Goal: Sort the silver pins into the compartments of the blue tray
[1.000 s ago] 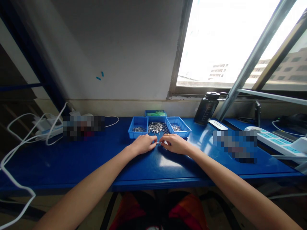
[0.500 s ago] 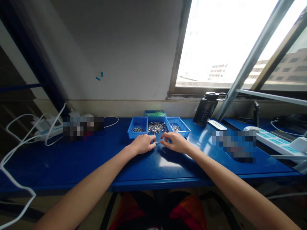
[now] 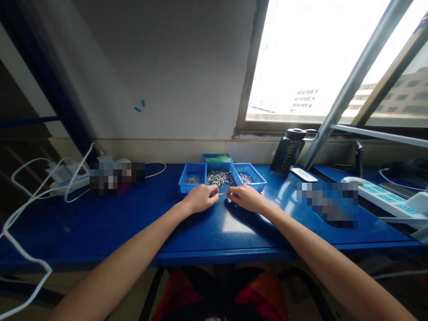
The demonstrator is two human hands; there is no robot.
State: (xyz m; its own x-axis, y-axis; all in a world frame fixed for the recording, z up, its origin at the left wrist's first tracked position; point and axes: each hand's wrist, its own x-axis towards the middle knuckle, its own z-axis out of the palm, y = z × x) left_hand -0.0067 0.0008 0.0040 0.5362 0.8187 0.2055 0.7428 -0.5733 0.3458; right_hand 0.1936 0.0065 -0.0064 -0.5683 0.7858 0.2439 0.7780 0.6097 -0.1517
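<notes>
Between my two hands a thin, shiny metal pin (image 3: 222,194) lies crosswise, just above the blue table. My left hand (image 3: 200,199) pinches its left end with thumb and fingertips. At the other end, my right hand (image 3: 246,198) has its fingers closed on it. Just beyond are small blue bins: the left bin (image 3: 195,168) and right bin (image 3: 250,170) each hold some metal pins. A bigger heap of metal pins (image 3: 219,178) fills the middle one. The exact shape of the held piece is too small to make out.
Behind the heap stands another blue bin (image 3: 204,158) with green material (image 3: 219,158). A black water bottle (image 3: 286,151) stands by the window, near a white flat device (image 3: 303,174). Power strips lie at right (image 3: 374,194) and left (image 3: 72,182), with loose white cables. Blurred patches hide some items.
The fingertips have drawn slightly apart, my right hand shifting a little right, and more of the pin shows between them. The view has moved very slightly.
</notes>
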